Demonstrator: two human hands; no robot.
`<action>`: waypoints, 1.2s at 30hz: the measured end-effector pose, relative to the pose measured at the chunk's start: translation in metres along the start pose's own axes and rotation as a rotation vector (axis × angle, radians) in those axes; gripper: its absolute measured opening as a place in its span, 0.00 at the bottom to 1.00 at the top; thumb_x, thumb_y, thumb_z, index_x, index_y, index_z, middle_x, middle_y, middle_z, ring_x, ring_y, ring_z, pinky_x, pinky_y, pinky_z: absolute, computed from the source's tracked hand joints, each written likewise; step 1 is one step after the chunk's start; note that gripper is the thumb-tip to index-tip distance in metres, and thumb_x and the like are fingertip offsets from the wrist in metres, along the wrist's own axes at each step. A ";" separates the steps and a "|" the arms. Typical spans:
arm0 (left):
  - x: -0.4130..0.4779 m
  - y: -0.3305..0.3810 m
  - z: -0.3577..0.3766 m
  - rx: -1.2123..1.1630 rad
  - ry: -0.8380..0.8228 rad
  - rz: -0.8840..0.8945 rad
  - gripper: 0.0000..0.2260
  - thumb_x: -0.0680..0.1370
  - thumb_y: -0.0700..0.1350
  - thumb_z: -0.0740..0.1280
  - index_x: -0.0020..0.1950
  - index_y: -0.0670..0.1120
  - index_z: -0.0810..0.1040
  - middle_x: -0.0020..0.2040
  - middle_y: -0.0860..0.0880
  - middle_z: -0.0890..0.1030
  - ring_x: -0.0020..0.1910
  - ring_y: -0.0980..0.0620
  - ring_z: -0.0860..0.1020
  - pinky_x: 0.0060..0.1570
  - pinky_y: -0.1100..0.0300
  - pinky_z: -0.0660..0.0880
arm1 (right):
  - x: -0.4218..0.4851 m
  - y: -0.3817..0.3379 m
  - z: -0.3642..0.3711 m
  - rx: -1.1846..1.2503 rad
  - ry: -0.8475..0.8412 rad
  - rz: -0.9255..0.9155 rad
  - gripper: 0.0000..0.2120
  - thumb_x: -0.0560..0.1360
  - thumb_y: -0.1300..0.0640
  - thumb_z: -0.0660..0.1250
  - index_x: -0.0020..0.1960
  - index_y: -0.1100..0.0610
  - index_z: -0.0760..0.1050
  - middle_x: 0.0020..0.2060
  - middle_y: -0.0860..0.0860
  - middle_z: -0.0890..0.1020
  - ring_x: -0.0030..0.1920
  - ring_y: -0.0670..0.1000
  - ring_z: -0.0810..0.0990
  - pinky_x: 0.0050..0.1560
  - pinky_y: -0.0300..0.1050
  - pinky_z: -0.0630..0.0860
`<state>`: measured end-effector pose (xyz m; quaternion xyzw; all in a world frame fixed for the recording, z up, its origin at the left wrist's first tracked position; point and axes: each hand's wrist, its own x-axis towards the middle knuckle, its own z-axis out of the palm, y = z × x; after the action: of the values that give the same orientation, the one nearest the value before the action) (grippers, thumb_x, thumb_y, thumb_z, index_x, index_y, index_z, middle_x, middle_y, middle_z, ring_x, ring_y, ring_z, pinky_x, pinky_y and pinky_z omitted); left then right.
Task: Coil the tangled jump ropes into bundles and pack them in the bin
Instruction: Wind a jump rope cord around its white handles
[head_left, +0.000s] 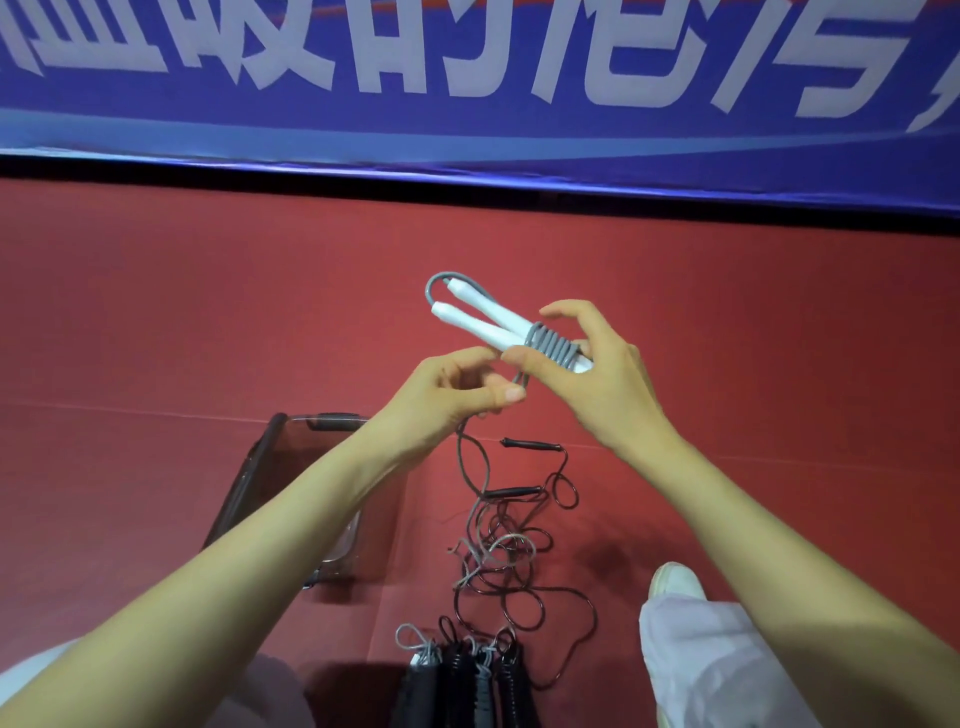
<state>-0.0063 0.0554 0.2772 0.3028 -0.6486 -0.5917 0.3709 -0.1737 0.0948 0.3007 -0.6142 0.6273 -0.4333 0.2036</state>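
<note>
My right hand (597, 374) grips the two white handles (485, 317) of a grey jump rope, held side by side in the air, with several grey turns (553, 347) wound round them. My left hand (462, 387) pinches the loose grey cord just below the coil. The cord hangs down into a tangle (501, 551) of grey and dark rope on the red floor. Two dark handles (530, 446) lie at the top of that tangle. A clear plastic bin (283, 467) stands on the floor under my left forearm.
Several coiled rope bundles (467, 670) lie at the bottom centre between my legs. My white shoe (675, 582) and trouser leg are at the right. A blue banner (467, 78) with white characters runs along the far edge of the red floor.
</note>
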 end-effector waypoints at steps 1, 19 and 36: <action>0.000 0.000 0.000 -0.005 0.010 0.009 0.11 0.70 0.41 0.71 0.51 0.49 0.81 0.32 0.54 0.77 0.32 0.58 0.73 0.38 0.69 0.70 | 0.000 -0.001 0.001 0.073 -0.002 0.023 0.21 0.66 0.34 0.70 0.54 0.42 0.73 0.31 0.57 0.79 0.24 0.49 0.70 0.29 0.46 0.70; 0.010 0.007 -0.034 -0.017 0.017 -0.039 0.06 0.71 0.42 0.72 0.35 0.51 0.86 0.34 0.56 0.80 0.36 0.63 0.73 0.43 0.70 0.68 | -0.002 -0.018 -0.018 0.819 -0.564 0.412 0.24 0.70 0.33 0.59 0.48 0.52 0.78 0.22 0.51 0.68 0.15 0.43 0.55 0.17 0.33 0.59; 0.007 -0.001 -0.044 0.463 -0.196 -0.159 0.03 0.69 0.43 0.76 0.39 0.46 0.83 0.36 0.49 0.83 0.38 0.57 0.77 0.45 0.62 0.72 | -0.010 -0.001 -0.006 -0.230 -0.895 0.403 0.27 0.69 0.34 0.68 0.56 0.54 0.74 0.28 0.52 0.74 0.21 0.49 0.70 0.27 0.44 0.76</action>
<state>0.0262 0.0253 0.2777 0.3709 -0.7738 -0.4812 0.1795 -0.1762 0.1061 0.3025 -0.6248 0.6284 -0.0075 0.4633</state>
